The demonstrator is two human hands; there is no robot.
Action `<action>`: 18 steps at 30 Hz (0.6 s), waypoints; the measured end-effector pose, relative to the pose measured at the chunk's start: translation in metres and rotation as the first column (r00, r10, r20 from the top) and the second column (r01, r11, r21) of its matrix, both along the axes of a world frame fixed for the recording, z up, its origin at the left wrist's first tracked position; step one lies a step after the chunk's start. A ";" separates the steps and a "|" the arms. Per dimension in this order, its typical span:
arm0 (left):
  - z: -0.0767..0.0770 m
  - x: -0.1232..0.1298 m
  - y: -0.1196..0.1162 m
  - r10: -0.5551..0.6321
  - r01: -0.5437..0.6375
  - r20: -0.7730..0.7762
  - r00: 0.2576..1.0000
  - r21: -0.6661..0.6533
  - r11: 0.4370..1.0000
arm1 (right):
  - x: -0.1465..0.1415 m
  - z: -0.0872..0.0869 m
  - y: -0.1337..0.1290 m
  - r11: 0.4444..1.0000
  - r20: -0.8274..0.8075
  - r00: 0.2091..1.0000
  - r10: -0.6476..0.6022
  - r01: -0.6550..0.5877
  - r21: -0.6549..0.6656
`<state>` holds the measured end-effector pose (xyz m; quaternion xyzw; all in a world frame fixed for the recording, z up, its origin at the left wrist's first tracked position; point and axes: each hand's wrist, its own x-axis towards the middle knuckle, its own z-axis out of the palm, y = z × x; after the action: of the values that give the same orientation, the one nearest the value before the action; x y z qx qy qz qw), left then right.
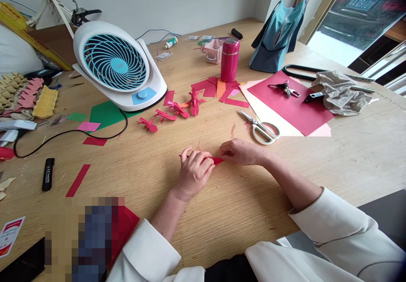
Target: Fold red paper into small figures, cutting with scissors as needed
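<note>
A narrow piece of folded red paper [217,160] lies on the wooden table between my two hands. Curled fingers of my left hand [194,173] press over it, covering most of its length. At its right end, my right hand [240,151] is closed in a pinch on the tip. White-handled scissors [254,122] rest just beyond my right hand, blades toward the upper left. Farther back stands a row of several small folded red paper figures [165,116], the largest red figure [194,102] at its right end.
A white fan [155,77] stands back left, its black cable [79,130] curving across the table. Behind the scissors are a pink flask [230,62], red paper sheets [285,108], keys [288,90] and a blue bag [269,41]. A black marker [48,174] lies left.
</note>
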<state>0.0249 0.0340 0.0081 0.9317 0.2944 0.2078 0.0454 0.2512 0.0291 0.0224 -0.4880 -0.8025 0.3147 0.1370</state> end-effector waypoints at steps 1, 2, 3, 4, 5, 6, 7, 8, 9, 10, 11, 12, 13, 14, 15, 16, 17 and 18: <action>0.000 0.000 0.000 0.002 -0.002 0.000 1.000 0.004 1.000 | 0.000 0.000 0.000 1.000 0.009 1.000 0.002 -0.002 0.004; 0.000 0.000 0.000 0.003 -0.003 -0.001 1.000 0.008 1.000 | 0.000 0.000 0.000 1.000 0.018 1.000 0.001 -0.001 0.007; 0.000 0.000 0.000 0.004 -0.004 -0.003 1.000 0.011 1.000 | -0.001 0.001 0.000 1.000 0.027 1.000 -0.001 0.000 0.008; 0.000 0.001 -0.001 0.005 -0.005 -0.004 1.000 0.012 1.000 | -0.001 0.002 -0.001 1.000 0.035 0.999 -0.002 0.001 0.007; 0.000 0.001 -0.001 0.006 -0.006 -0.004 1.000 0.010 1.000 | -0.001 0.003 -0.001 1.000 0.040 0.999 -0.003 0.003 0.004; 0.000 0.001 -0.001 0.007 -0.007 -0.001 1.000 0.006 1.000 | -0.001 0.004 -0.001 1.000 0.041 0.999 -0.004 0.004 -0.001; 0.000 0.001 -0.001 0.009 -0.009 0.003 1.000 0.001 1.000 | -0.001 0.005 -0.001 1.000 0.037 0.999 -0.005 0.005 -0.007; 0.000 0.001 -0.001 0.012 -0.012 0.008 1.000 -0.003 1.000 | -0.001 0.007 -0.001 1.000 0.030 1.000 -0.004 0.005 -0.012; 0.000 0.001 -0.001 0.014 -0.014 0.013 1.000 -0.006 1.000 | -0.001 0.008 -0.002 1.000 0.024 1.000 -0.005 0.005 -0.015; 0.000 0.002 -0.001 0.015 -0.015 0.017 1.000 -0.007 1.000 | -0.001 0.008 -0.002 1.000 0.021 1.000 -0.006 0.007 -0.017; 0.000 0.002 -0.001 0.016 -0.016 0.020 1.000 -0.009 1.000 | -0.001 0.009 -0.002 1.000 0.021 1.000 -0.007 0.008 -0.019; 0.001 0.002 -0.001 0.017 -0.017 0.021 1.000 -0.011 1.000 | -0.001 0.009 -0.002 1.000 0.024 1.000 -0.009 0.009 -0.018; 0.001 0.002 -0.001 0.018 -0.018 0.022 1.000 -0.014 1.000 | -0.001 0.009 -0.002 1.000 0.031 0.999 -0.011 0.012 -0.017; 0.001 0.002 -0.001 0.019 -0.018 0.024 1.000 -0.018 1.000 | -0.001 0.009 -0.002 1.000 0.041 0.999 -0.016 0.016 -0.014; 0.001 0.002 -0.001 0.019 -0.019 0.026 0.999 -0.023 1.000 | -0.002 0.009 -0.003 1.000 0.053 0.998 -0.020 0.020 -0.009; 0.001 0.002 -0.001 0.020 -0.019 0.028 0.999 -0.026 0.999 | -0.002 0.009 -0.003 1.000 0.066 0.998 -0.024 0.024 -0.001; 0.001 0.002 -0.001 0.020 -0.019 0.030 0.999 -0.029 0.999 | -0.003 0.009 -0.003 1.000 0.079 0.996 -0.029 0.028 0.008; 0.001 0.002 -0.001 0.021 -0.020 0.032 0.999 -0.030 0.999 | -0.003 0.009 -0.003 0.999 0.090 0.995 -0.032 0.031 0.014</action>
<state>0.0270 0.0331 0.0094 0.9243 0.3064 0.2189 0.0619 0.2484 0.0257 0.0309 -0.5135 -0.8020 0.2851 0.1086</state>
